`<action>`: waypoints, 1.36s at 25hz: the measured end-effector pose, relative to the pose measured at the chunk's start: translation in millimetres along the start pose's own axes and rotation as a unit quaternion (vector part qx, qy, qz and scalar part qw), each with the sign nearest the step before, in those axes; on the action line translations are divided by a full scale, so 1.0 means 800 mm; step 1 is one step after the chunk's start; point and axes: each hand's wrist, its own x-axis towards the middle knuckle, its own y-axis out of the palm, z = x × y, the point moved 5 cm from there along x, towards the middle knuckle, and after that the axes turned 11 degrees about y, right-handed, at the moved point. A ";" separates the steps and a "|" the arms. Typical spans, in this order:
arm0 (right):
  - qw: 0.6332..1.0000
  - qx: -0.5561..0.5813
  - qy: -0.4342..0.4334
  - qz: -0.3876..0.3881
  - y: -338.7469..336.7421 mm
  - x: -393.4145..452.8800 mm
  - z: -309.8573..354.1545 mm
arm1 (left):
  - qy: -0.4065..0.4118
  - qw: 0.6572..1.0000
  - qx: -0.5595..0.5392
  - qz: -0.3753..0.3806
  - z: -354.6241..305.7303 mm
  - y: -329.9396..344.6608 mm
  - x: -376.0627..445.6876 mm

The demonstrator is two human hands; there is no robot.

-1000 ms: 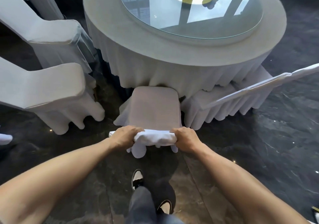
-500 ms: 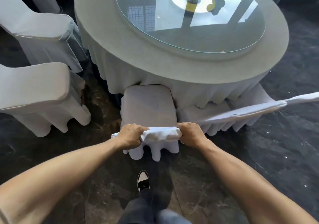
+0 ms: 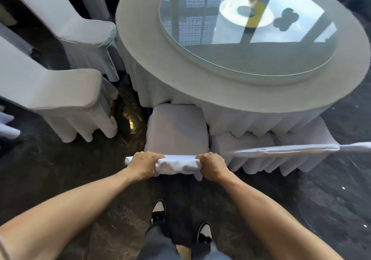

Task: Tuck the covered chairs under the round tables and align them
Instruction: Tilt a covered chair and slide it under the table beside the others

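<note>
A white-covered chair (image 3: 177,127) stands in front of me, its seat's far edge under the skirt of the round table (image 3: 152,63). My left hand (image 3: 144,162) and my right hand (image 3: 212,164) both grip the top of its backrest, one at each end. To its right another covered chair (image 3: 261,151) sits tucked against the table skirt, its backrest top seen edge-on. Two more covered chairs stand at the left, a near chair (image 3: 60,97) and a far chair (image 3: 80,33), both apart from the table.
A glass turntable (image 3: 247,31) lies on the table top. The floor is dark polished stone (image 3: 321,199). My shoes (image 3: 158,211) are just behind the chair. Part of another white cover (image 3: 8,127) shows at the left edge.
The chair has slid forward, its seat now reaching under the table skirt. I have stepped closer to the table. Both hands keep their hold on the backrest.
</note>
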 end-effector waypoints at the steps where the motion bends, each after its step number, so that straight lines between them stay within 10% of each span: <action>1: 1.000 0.006 -0.006 0.002 -0.003 -0.004 -0.004 | 0.000 1.000 0.011 0.004 -0.007 -0.002 -0.001; 18: 0.997 -0.047 -0.045 -0.040 -0.034 0.059 -0.036 | -0.075 0.993 -0.086 0.003 -0.007 0.002 0.069; 34: 0.999 0.022 0.013 -0.025 -0.056 0.041 -0.157 | 0.172 0.966 -0.150 0.125 -0.096 -0.043 0.141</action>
